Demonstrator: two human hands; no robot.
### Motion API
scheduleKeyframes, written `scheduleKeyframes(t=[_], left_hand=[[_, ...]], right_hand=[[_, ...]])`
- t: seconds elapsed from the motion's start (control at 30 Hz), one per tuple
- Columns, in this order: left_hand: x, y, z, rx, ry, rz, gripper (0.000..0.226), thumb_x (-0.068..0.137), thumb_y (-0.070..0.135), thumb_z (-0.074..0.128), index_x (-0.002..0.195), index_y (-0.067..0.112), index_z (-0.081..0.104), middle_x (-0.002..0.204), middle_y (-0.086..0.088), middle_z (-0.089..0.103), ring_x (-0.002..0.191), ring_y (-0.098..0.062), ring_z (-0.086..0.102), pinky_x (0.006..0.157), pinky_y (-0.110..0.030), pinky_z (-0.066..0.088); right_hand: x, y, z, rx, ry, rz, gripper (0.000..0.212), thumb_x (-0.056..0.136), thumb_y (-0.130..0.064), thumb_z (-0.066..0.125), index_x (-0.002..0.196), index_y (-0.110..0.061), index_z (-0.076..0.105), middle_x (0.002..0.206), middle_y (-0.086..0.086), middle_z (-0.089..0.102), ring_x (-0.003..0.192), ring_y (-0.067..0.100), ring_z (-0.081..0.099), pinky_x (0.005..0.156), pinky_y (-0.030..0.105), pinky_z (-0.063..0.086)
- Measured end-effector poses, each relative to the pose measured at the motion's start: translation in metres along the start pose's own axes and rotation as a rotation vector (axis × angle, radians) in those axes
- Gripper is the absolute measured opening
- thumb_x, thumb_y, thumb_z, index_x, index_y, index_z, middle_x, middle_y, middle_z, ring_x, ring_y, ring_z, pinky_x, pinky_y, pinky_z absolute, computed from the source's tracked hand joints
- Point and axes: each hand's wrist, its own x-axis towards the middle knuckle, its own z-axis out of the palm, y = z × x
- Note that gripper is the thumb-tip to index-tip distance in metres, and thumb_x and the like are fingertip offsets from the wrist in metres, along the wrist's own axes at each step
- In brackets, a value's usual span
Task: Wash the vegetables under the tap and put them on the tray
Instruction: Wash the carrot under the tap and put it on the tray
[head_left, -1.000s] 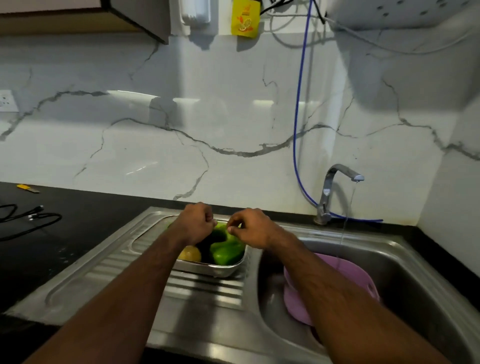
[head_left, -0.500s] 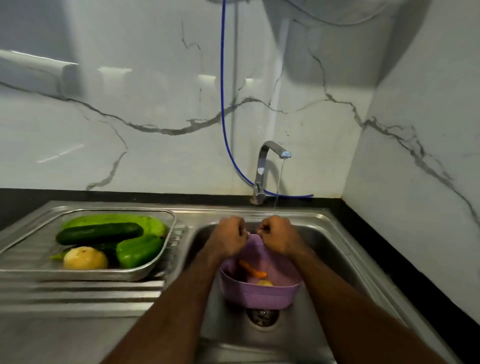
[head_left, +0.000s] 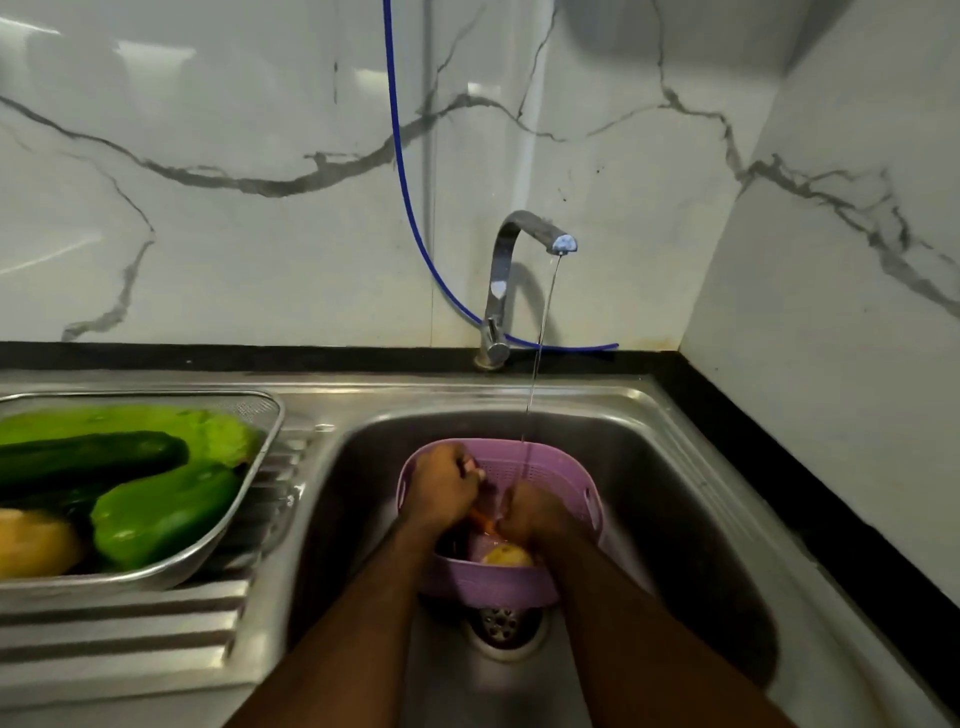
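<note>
A purple basket (head_left: 582, 493) stands in the sink bowl under the running tap (head_left: 519, 234). Both my hands are inside it. My left hand (head_left: 447, 488) and my right hand (head_left: 532, 512) are curled round an orange carrot (head_left: 482, 522), of which only a short piece shows between them. The thin water stream falls onto my right hand. A yellow round vegetable (head_left: 508, 556) lies in the basket below my hands. On the drainboard to the left, the steel tray (head_left: 260, 415) holds a dark cucumber (head_left: 93, 457), a green bell pepper (head_left: 166, 512), a pale green gourd (head_left: 208, 421) and a yellow vegetable (head_left: 31, 540).
The sink drain (head_left: 501, 623) shows just in front of the basket. A blue hose (head_left: 402, 171) hangs down the marble wall and runs behind the tap. A black counter edge borders the sink at the right, with a wall corner close by.
My hands left the bell pepper on the tray, came to the basket's rim, and now reach inside it, holding the carrot under the stream. The view swung right and down.
</note>
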Motion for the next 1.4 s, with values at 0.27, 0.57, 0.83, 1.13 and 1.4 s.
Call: scheduleKeyframes(t=[0.27, 0.57, 0.83, 1.13, 1.4], left_hand=[[-0.001, -0.004, 0.004, 0.081, -0.062, 0.069, 0.011, 0.090, 0.011, 0.062, 0.097, 0.015, 0.071, 0.100, -0.004, 0.072, 0.098, -0.024, 0.065, 0.079, -0.023, 0.041], [0.003, -0.010, 0.010, -0.064, -0.141, 0.109, 0.033, 0.090, 0.022, 0.067, 0.123, 0.023, 0.065, 0.112, 0.000, 0.072, 0.103, -0.018, 0.066, 0.095, -0.037, 0.051], [-0.010, 0.039, 0.009, -0.574, -0.267, -0.028, 0.035, 0.105, 0.035, 0.043, 0.080, 0.018, 0.061, 0.056, 0.009, 0.055, 0.045, -0.003, 0.047, 0.044, -0.019, 0.034], [-0.017, 0.048, 0.020, -0.662, -0.349, -0.088, 0.036, 0.109, 0.034, 0.029, 0.081, 0.021, 0.048, 0.048, 0.009, 0.048, 0.036, -0.002, 0.040, 0.036, -0.015, 0.028], [-0.010, 0.048, 0.027, -0.876, -0.338, -0.190, 0.032, 0.107, 0.017, 0.039, 0.079, 0.013, 0.055, 0.060, -0.002, 0.051, 0.045, -0.008, 0.045, 0.040, -0.020, 0.035]], right_hand=[[0.003, -0.006, -0.007, 0.241, 0.178, -0.040, 0.014, 0.088, -0.025, 0.066, 0.077, -0.018, 0.064, 0.092, 0.007, 0.074, 0.094, 0.029, 0.069, 0.090, 0.037, 0.055], [-0.007, -0.024, -0.052, 1.087, 0.253, 0.057, 0.036, 0.108, -0.038, 0.048, 0.098, -0.009, 0.068, 0.066, 0.004, 0.056, 0.060, 0.015, 0.052, 0.062, 0.035, 0.050], [-0.020, -0.026, -0.067, 1.652, 0.000, 0.006, 0.029, 0.107, -0.031, 0.049, 0.114, -0.008, 0.065, 0.100, 0.012, 0.077, 0.095, 0.027, 0.070, 0.097, 0.048, 0.054], [-0.027, -0.034, -0.062, 1.475, 0.033, 0.094, 0.043, 0.107, -0.043, 0.045, 0.106, -0.005, 0.065, 0.075, 0.011, 0.070, 0.070, 0.021, 0.068, 0.056, 0.028, 0.057], [-0.008, -0.022, -0.067, 1.308, 0.037, 0.044, 0.042, 0.106, -0.048, 0.047, 0.102, -0.011, 0.067, 0.083, 0.008, 0.073, 0.058, 0.018, 0.064, 0.052, 0.030, 0.051]])
